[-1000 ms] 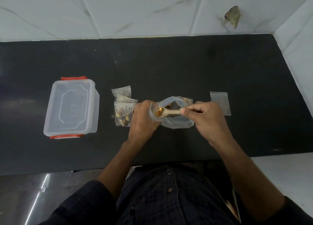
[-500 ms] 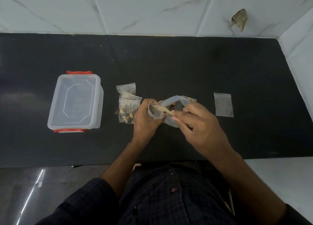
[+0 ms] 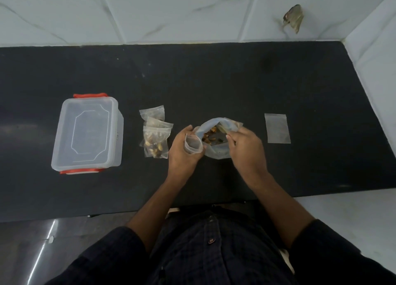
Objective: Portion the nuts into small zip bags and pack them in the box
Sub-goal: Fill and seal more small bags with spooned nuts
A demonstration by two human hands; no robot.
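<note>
On the black counter (image 3: 214, 74), the left hand (image 3: 184, 154) curls round a small zip bag (image 3: 192, 144), holding its mouth open beside the big bag of nuts (image 3: 214, 141). The right hand (image 3: 246, 149) reaches into the big bag's mouth from 4 o'clock with fingers bent (what they hold, if anything, I cannot tell). At 9 o'clock from the hands lies a pile of filled zip bags (image 3: 155, 134), and further at 9 o'clock stands the clear box (image 3: 87, 132), lid on, with red clips. An empty flat zip bag (image 3: 277, 128) lies at 3 o'clock, well apart.
</note>
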